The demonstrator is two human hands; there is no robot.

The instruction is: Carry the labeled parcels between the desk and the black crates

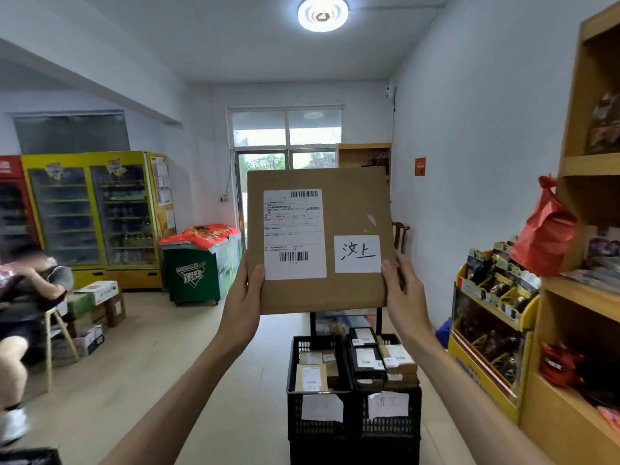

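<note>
Far left of the fingers: a seated person on a stool, cardboard boxes stacked on the floor just beside. Behind, a yellow drinks fridge against the wall, then a green chest freezer with a red cover.

Left hand raised at arm's length, gripping the lower left edge of a flat brown parcel; thumb laid over the front face, touching the corner of the printed shipping label; other fingers tucked behind the cardboard, out of sight. Parcel held upright in the air, face toward the camera, well above the floor.

Just left of the right thumb, a white slip with handwritten characters. Right hand clasping the lower right edge, thumb pressed flat on the front beside that slip, remaining fingers curled round the back.

Below and between both hands, two black crates side by side on the floor, each with a white paper tag on its front wall and smaller labeled parcels inside.

Right of the fingers: a yellow display rack, a red plastic bag hanging off wooden shelves.
</note>
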